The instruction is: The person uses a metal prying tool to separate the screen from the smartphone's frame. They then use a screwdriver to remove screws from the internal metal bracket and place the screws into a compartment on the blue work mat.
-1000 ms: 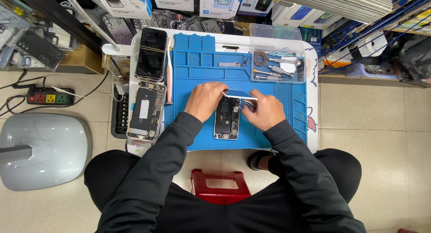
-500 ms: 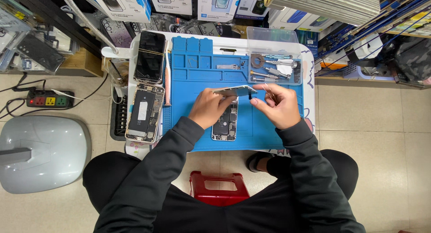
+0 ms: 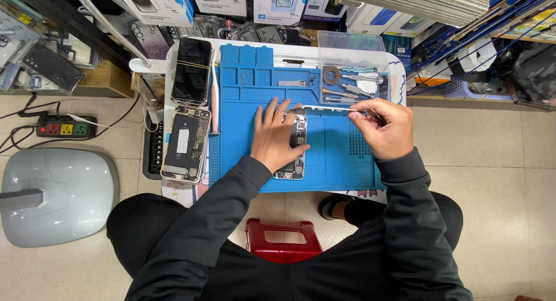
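Observation:
An opened phone body point(image 3: 296, 147) lies on the blue repair mat point(image 3: 336, 150). My left hand point(image 3: 273, 136) rests flat on it, fingers spread, pressing it down. My right hand point(image 3: 382, 129) pinches the right end of a thin flat screen panel point(image 3: 324, 108), seen edge-on and lifted above the phone's top edge. The panel's left end is still near the phone's upper edge by my left fingertips.
A second opened phone point(image 3: 185, 143) and a dark-screened phone point(image 3: 192, 71) lie at the left of the small white table point(image 3: 394, 66). A clear tray point(image 3: 353, 75) of metal tools sits at the back right. A red stool point(image 3: 282, 240) is under me; a power strip point(image 3: 65, 127) lies on the floor.
The screen panel has been lifted off the phone body and swung up and to the right by my right hand. My left hand moved flat onto the phone body.

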